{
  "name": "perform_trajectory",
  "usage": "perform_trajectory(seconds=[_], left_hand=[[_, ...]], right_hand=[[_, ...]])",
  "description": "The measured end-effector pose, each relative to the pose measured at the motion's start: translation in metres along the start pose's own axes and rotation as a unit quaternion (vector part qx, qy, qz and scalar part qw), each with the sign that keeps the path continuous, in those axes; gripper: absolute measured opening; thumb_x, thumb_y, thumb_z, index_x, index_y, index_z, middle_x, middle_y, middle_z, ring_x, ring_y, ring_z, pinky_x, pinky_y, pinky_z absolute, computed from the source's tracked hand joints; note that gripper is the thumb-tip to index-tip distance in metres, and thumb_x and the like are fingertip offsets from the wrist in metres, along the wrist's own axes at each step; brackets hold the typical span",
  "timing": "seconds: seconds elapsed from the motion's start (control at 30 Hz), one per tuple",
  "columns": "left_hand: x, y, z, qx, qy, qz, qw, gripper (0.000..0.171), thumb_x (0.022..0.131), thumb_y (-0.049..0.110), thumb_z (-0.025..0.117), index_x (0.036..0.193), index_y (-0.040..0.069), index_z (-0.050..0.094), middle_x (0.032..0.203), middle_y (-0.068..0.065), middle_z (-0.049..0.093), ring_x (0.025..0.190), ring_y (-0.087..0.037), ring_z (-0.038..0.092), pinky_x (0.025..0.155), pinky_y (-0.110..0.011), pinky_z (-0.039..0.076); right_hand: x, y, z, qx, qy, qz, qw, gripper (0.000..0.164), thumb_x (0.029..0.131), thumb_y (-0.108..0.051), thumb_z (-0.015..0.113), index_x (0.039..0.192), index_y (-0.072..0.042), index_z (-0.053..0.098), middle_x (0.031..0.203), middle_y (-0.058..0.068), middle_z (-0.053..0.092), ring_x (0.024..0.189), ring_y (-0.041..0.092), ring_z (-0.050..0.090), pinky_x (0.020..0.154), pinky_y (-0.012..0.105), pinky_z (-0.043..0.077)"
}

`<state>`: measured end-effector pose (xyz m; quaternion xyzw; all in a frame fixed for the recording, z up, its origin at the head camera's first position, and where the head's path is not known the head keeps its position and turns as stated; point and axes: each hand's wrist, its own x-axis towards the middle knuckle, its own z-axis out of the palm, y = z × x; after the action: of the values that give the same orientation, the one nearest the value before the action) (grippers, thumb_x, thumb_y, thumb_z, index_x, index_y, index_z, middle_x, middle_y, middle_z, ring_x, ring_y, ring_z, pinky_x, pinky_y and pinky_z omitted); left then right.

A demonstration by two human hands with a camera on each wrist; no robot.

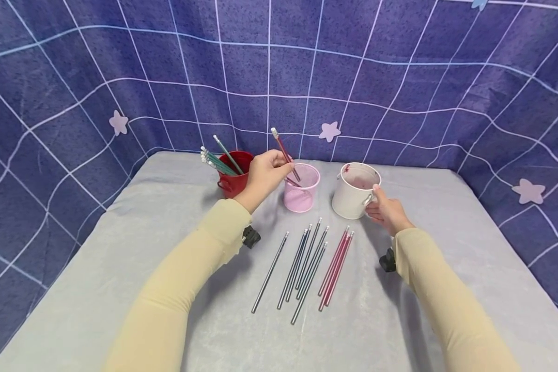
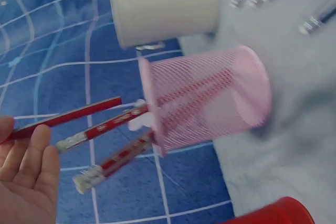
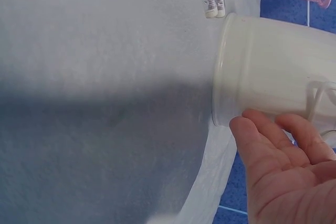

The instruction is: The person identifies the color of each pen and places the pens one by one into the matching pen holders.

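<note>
My left hand [image 1: 267,173] pinches a red pencil [image 1: 283,147] over the mouth of a pink mesh cup [image 1: 299,199]. Its eraser points up; in the left wrist view the lower end of the held pencil [image 2: 79,115] is just outside the rim. Two more red pencils [image 2: 118,163] lean inside that cup, erasers sticking out. To its right stands a white bucket [image 1: 349,199] with a small side handle. My right hand [image 1: 388,212] holds this bucket at its right side, thumb near the rim; the right wrist view shows fingers [image 3: 299,135] against its wall.
A red bucket [image 1: 232,183] of green pencils [image 1: 218,163] stands left of the pink cup, partly behind my left hand. On the grey cloth lie several dark pencils [image 1: 302,268] and several red pencils [image 1: 337,268]. A blue gridded curtain [image 1: 269,67] closes off the back.
</note>
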<state>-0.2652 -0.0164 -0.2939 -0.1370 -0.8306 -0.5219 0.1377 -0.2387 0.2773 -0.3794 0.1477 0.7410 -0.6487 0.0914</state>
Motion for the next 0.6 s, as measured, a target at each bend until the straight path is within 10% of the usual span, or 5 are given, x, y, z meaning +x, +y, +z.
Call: perform_trajectory(seconds=[0.6], left_hand=[[-0.008,-0.002,0.006,0.064,-0.036,0.011,0.9972,0.015,0.080,0.011,0.069,0.093,0.004,0.074,0.083,-0.009,0.073,0.070,-0.014,0.059,0.061,-0.018,0.041]], right_hand=[[0.000,0.000,0.002,-0.003,0.013,0.000,1.000,0.087,0.098,-0.056,0.028,0.132,0.024,0.035,0.133,0.037,0.037,0.127,0.041,0.040,0.105,0.045,0.035]])
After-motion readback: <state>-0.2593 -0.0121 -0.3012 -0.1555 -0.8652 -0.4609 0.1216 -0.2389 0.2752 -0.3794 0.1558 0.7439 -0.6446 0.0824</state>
